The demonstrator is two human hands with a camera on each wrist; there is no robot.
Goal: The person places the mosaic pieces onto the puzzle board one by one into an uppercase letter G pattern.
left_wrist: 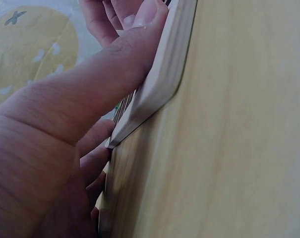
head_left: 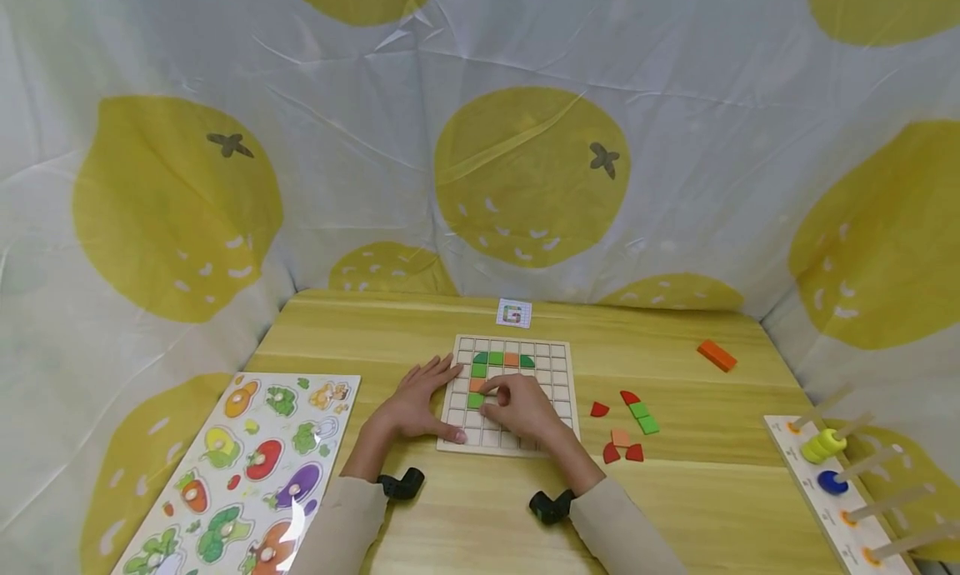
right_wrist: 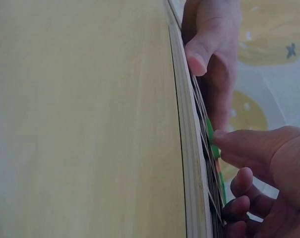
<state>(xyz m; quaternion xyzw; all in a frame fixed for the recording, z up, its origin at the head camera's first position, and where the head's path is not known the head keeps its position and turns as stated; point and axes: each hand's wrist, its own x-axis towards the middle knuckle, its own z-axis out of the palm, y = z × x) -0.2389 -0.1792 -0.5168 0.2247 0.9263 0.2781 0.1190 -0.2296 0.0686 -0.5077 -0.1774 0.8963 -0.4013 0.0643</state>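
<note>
A wooden grid board (head_left: pixel 558 367) lies at the table's middle, with green and orange tiles set in its upper left cells. My left hand (head_left: pixel 416 402) lies flat on the board's left edge, fingers straight, with the thumb (left_wrist: pixel 115 54) pressed against the board's near corner (left_wrist: pixel 159 79). My right hand (head_left: pixel 528 408) rests on the board with its fingers curled. Its thumb (right_wrist: pixel 234 141) and fingertips hold a green tile (head_left: pixel 476 400) at the grid's left side. This green tile (right_wrist: pixel 210 134) shows edge-on in the right wrist view, above the board's rim (right_wrist: pixel 189 148).
Loose red, green and orange pieces (head_left: pixel 626 429) lie right of the board, and an orange block (head_left: pixel 716 355) lies farther back. A small pattern card (head_left: pixel 513 313) sits behind the board. A fruit puzzle (head_left: pixel 247 467) lies at the left, a ring stacker (head_left: pixel 840 483) at the right.
</note>
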